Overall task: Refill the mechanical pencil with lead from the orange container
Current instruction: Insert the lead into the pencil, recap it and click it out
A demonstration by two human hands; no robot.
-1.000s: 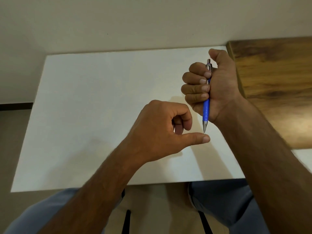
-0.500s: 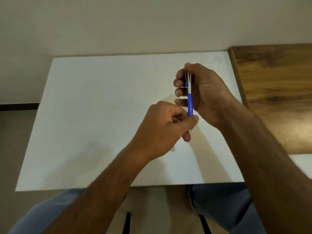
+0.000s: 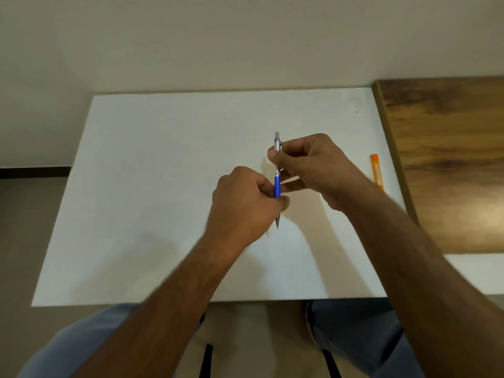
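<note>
A mechanical pencil [image 3: 277, 186] with a blue lower barrel and a silver upper half stands nearly upright over the white table [image 3: 152, 186], tip pointing toward me. My left hand [image 3: 245, 205] pinches the blue barrel just above the metal tip. My right hand [image 3: 311, 167] grips the silver upper part, with the cap end sticking out above its fingers. The orange lead container [image 3: 377, 172] lies flat near the table's right edge, apart from both hands.
A brown wooden surface [image 3: 447, 159] adjoins the white table on the right. A plain wall stands behind the table. My knees in blue trousers [image 3: 354, 336] show below the near edge.
My left hand has moved up and taken hold of the blue barrel. My right hand has shifted from a full fist on the pencil to a fingertip grip on its silver upper part.
</note>
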